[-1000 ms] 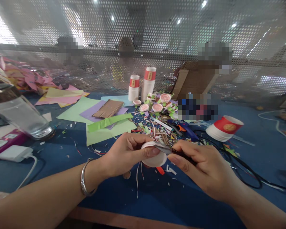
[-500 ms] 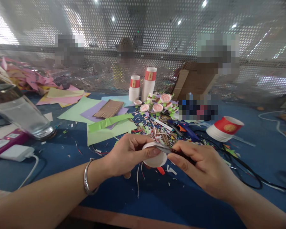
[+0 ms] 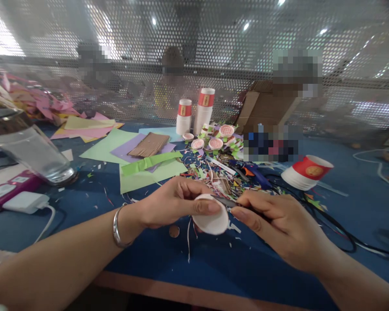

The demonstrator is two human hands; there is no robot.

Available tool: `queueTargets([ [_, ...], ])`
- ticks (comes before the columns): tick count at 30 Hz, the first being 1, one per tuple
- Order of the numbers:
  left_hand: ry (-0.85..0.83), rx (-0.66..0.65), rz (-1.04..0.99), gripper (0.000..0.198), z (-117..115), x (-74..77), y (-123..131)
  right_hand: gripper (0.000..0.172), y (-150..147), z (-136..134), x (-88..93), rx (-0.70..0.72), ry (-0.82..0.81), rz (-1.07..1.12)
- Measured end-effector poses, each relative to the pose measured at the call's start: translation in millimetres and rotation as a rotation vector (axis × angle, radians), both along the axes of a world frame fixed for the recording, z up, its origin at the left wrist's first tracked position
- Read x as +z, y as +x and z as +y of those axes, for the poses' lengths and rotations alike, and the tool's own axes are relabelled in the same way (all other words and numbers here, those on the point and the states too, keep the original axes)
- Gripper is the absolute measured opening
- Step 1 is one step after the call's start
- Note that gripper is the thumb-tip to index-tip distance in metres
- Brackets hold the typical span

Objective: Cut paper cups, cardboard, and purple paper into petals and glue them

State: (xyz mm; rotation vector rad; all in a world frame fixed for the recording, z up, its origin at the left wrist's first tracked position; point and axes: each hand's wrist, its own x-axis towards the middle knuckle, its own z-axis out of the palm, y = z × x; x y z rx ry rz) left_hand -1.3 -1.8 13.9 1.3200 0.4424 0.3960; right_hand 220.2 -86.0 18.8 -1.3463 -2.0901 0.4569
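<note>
My left hand point(image 3: 184, 203) pinches a white paper cup piece point(image 3: 210, 222), thumb laid across its pale round face. From the right, my right hand point(image 3: 272, 224) grips scissors point(image 3: 226, 201); their dark blades meet the upper rim of the piece, and the handles are mostly hidden in my fingers. Thin white paper strips point(image 3: 188, 242) hang or lie just below the piece. On the blue table nearby is a small brown disc point(image 3: 174, 231). Paper scraps point(image 3: 220, 181) lie heaped behind my hands.
Stacked paper cups point(image 3: 205, 110) stand at the back beside decorated cup bottoms point(image 3: 215, 143). A red-and-white cup point(image 3: 307, 172) tilts at right, near black cables point(image 3: 337, 231) and a blue glue gun point(image 3: 257, 175). Left are coloured sheets point(image 3: 100, 147), a water glass point(image 3: 35, 147) and a purple power strip point(image 3: 13, 188).
The white cup piece has turned so more of its round face shows. The scissors' blades have shifted slightly along its rim. The brown disc is now more fully visible.
</note>
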Motion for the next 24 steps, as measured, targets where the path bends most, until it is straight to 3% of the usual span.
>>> queueTargets([
  [2,-0.060,-0.172,0.062,0.030,-5.4,3.8,0.5,0.042,-2.1,2.3,-1.8,0.019,-0.025,0.007],
  [4,-0.117,-0.211,0.037,0.028,-10.9,4.9,1.7,0.044,-3.5,5.6,-3.6,0.021,-0.041,0.016],
  [11,-0.117,0.178,-0.093,0.025,-8.4,-2.7,4.5,0.049,-3.6,15.0,-2.3,-0.143,-0.083,0.285],
  [19,0.050,0.324,-0.090,0.024,-0.1,-12.0,7.1,0.043,-1.8,13.1,-4.5,-0.139,-0.036,0.173],
  [24,0.294,0.326,-0.013,0.024,-1.0,-11.5,4.2,0.038,0.6,12.7,-7.5,-0.120,0.007,0.088],
])
